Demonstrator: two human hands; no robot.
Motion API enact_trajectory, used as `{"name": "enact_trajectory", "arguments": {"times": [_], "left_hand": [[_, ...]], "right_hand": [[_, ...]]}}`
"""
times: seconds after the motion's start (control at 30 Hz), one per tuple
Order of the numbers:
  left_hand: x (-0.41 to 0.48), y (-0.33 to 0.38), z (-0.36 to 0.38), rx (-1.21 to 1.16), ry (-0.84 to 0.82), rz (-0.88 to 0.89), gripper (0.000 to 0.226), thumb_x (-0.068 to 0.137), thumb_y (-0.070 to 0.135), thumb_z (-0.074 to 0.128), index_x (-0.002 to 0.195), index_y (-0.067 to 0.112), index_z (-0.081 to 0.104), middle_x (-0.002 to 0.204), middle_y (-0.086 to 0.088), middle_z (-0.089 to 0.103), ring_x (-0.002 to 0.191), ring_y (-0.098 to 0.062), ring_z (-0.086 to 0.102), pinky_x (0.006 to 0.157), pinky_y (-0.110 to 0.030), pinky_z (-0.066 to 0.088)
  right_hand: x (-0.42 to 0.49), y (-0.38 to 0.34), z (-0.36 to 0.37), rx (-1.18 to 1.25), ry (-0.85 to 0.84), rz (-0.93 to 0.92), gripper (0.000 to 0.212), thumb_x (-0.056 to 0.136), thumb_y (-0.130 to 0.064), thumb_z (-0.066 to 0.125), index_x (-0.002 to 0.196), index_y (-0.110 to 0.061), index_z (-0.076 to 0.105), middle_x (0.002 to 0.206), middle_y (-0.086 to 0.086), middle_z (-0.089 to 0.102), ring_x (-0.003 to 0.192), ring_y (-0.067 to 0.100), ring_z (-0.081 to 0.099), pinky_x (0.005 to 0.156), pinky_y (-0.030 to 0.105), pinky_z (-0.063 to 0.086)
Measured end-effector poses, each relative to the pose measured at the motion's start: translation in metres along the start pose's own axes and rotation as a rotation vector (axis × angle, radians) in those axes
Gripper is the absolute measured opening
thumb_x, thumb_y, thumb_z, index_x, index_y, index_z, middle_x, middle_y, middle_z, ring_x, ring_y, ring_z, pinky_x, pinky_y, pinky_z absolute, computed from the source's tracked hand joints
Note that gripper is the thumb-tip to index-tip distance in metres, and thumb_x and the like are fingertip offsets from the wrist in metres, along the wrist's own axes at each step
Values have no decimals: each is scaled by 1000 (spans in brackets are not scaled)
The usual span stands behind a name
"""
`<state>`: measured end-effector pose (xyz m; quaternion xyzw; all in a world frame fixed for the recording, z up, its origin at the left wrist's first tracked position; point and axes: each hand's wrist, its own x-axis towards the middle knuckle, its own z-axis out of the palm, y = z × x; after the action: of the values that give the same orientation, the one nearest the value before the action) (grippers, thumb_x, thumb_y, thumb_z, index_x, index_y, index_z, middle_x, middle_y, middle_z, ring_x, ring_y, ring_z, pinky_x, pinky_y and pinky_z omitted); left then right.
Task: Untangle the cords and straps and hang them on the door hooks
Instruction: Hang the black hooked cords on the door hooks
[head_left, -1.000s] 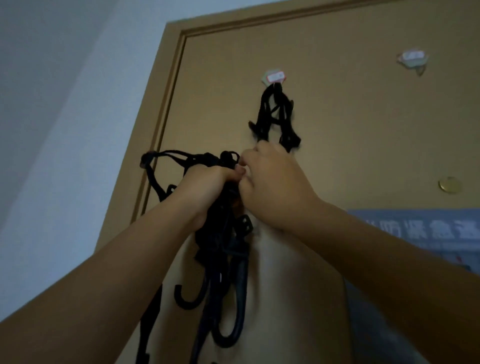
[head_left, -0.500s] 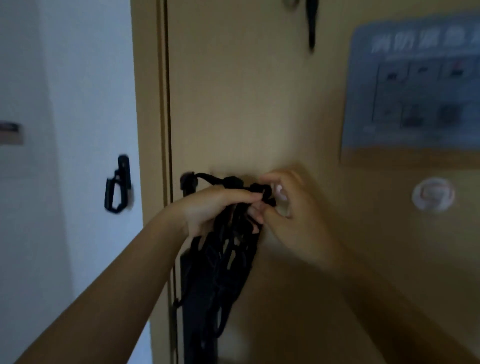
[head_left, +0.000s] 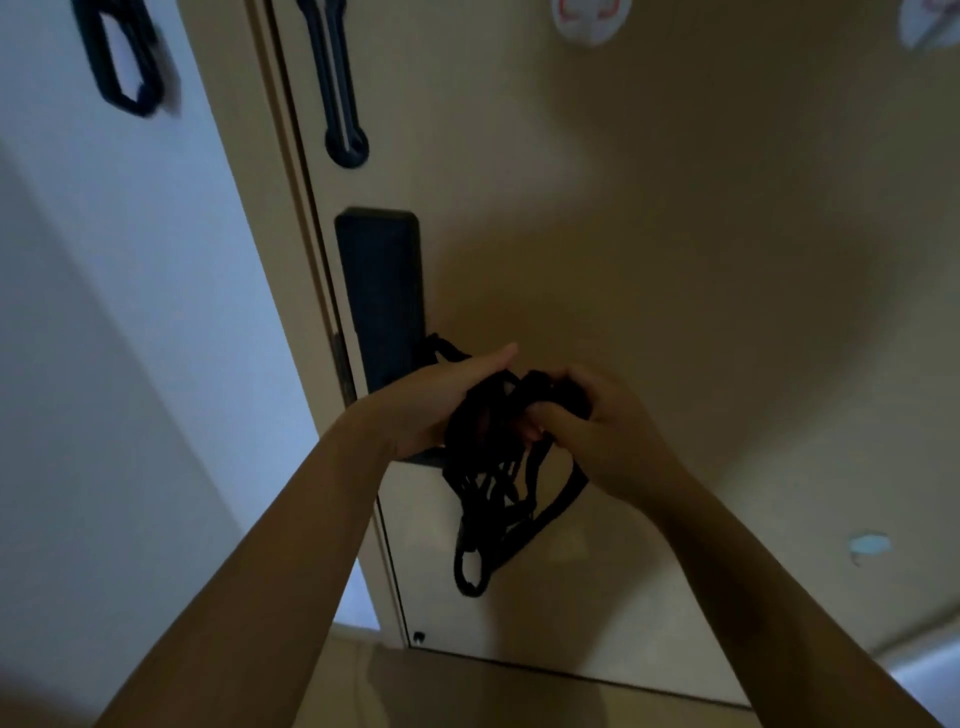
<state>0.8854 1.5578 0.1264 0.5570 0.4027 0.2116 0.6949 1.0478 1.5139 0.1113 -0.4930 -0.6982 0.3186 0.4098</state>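
Note:
A tangled bundle of black cords and straps (head_left: 498, 488) hangs between my hands in front of the tan door (head_left: 675, 260). My left hand (head_left: 441, 400) holds the left side of the bundle, thumb stretched over its top. My right hand (head_left: 587, 421) grips the knotted top of the bundle with curled fingers. Loops dangle below both hands. One black strap (head_left: 337, 88) hangs on the door at the top. Two round white hooks (head_left: 589, 18) (head_left: 930, 21) sit at the door's upper edge of view.
A black lock plate (head_left: 382, 296) is mounted on the door, just left of my hands. A black loop (head_left: 124, 57) hangs on the white wall (head_left: 104, 312) at the upper left. A pale blue sticker (head_left: 870, 545) sits low on the door. The floor (head_left: 467, 691) shows below.
The view has tilted down from the upper door hooks to the lock plate and floor. Both hands have kept hold of the bundle and brought it lower.

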Motion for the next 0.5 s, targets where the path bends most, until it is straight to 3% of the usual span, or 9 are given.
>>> {"name": "enact_trajectory", "arguments": {"times": [0.1,0.17,0.27,0.37,0.5], "left_hand": [[7,-28,7,-156,133,95,48,94,43,39,72,14,70,66,1,69,61,-10,64,69,-25,50],[10,-46,11,-448,176,192,43,96,33,41,71,14,71,66,2,68,63,-10,65,76,-29,48],[9,-68,16,-714,171,252,40,96,26,41,69,14,69,65,2,66,63,-13,65,72,-29,49],[0,-79,23,-638,186,211,27,95,24,43,81,8,60,61,1,64,55,-13,61,55,-25,51],[-9,-81,34,-320,189,174,22,93,21,48,86,8,64,68,1,68,62,-12,64,57,-23,52]], "right_hand": [[-15,6,-1,33,90,43,7,86,-16,59,79,-16,60,69,-5,61,63,10,56,62,24,44],[-24,6,-3,128,158,49,10,81,-12,60,72,-15,58,67,-3,58,64,12,55,62,32,46],[-37,9,-8,416,267,53,12,64,-7,47,59,-16,54,56,-8,53,54,7,50,53,23,40],[-50,12,-11,459,335,82,10,60,-7,46,57,-14,52,54,-5,52,53,10,48,54,24,39],[-63,10,-6,426,286,105,4,61,-7,47,62,-9,51,51,-5,54,48,9,49,47,19,40]]}}
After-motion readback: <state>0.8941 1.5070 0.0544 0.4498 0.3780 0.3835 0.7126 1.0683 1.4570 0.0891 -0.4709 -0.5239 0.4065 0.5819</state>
